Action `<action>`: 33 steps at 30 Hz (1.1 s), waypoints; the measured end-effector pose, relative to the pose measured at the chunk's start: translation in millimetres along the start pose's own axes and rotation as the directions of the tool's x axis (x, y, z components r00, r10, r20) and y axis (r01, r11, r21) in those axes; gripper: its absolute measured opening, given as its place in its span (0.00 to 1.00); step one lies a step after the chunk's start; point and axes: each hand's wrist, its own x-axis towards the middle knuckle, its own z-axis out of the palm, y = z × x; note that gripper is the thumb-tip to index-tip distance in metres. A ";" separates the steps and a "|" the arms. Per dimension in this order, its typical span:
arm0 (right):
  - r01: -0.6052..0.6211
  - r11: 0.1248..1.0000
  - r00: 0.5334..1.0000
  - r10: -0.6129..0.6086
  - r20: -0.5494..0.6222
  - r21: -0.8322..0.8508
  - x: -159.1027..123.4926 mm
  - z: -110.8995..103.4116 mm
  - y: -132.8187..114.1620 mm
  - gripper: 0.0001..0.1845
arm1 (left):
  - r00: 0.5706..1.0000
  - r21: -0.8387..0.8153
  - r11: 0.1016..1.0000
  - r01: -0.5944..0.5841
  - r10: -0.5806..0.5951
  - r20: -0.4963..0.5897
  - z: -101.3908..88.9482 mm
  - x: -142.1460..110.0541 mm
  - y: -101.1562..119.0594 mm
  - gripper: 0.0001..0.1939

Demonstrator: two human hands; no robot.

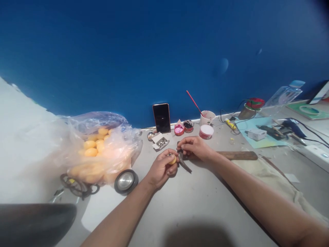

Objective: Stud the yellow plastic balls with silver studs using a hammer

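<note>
The head-worn camera is looking forward and down from the near edge of a grey worktop [159, 212], facing a blue wall [128, 51]. It is framing the left hand [162, 167] and right hand [195, 148] around mid-view, fairly close; a blurred dark shape [33, 223] at lower left is probably sitting nearer the lens.

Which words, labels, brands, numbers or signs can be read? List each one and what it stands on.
No text can be read for certain.
Paper cup: marks too blurred to read.
Phone screen: faint mark, too small to read.
</note>
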 end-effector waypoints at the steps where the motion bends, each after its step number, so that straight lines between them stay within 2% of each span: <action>1: -0.002 1.000 1.000 0.002 0.003 -0.003 0.1 -0.3 0.0 0.11 | 1.000 -0.012 1.000 0.000 0.000 -0.003 -1.0 0.8 0.4 0.14; 6: 0.004 0.999 1.000 -0.003 0.010 -0.053 0.1 -0.9 -0.2 0.11 | 0.999 -0.064 0.997 0.030 -0.031 -0.013 -4.5 3.8 2.8 0.17; 10: 0.011 0.997 0.999 -0.008 0.035 -0.074 -0.4 -0.5 0.3 0.11 | 1.000 -0.029 0.999 0.016 -0.017 -0.022 -2.9 2.8 1.3 0.20; 16: 0.032 0.994 0.998 -0.027 0.051 -0.108 -2.0 -0.5 -1.1 0.13 | 0.999 0.190 0.981 0.035 -0.039 0.017 3.4 -2.1 -2.1 0.22; 19: 0.035 0.961 0.999 -0.027 0.030 -0.274 1.4 5.9 -15.7 0.12 | 0.997 0.292 0.956 0.031 -0.049 0.052 6.6 -4.0 -1.4 0.24; 20: 0.065 0.915 0.998 -0.059 0.025 -0.398 4.2 10.7 -23.7 0.11 | 0.997 0.304 0.952 0.029 -0.050 0.059 7.2 -4.2 -1.2 0.24; 21: 0.134 0.820 0.990 -0.132 0.044 -0.556 8.0 17.1 -32.6 0.10 | 0.997 0.305 0.952 0.029 -0.050 0.062 7.4 -4.1 -1.2 0.24; 22: 0.189 0.682 0.979 -0.185 0.084 -0.706 13.0 25.1 -41.8 0.09 | 0.997 0.297 0.955 0.029 -0.049 0.061 7.3 -3.7 -1.4 0.24; 24: 0.176 0.373 0.974 -0.198 0.107 -0.911 26.1 44.4 -58.3 0.11 | 0.998 0.274 0.961 0.033 -0.049 0.049 6.2 -2.4 -2.9 0.23; 26: 0.116 0.104 0.984 -0.149 0.099 -0.988 41.3 64.6 -68.7 0.13 | 0.999 0.259 0.965 0.035 -0.044 0.029 4.4 -0.7 -5.5 0.23; 29: 0.112 0.024 0.991 -0.080 0.110 -0.993 61.7 87.5 -71.2 0.12 | 1.000 0.238 0.971 0.020 -0.021 -0.001 1.8 2.0 -9.9 0.24; 33: 0.112 -0.001 0.993 -0.032 0.112 -0.994 74.1 96.5 -64.8 0.16 | 1.000 0.209 0.978 0.022 -0.022 0.001 0.1 3.3 -12.6 0.23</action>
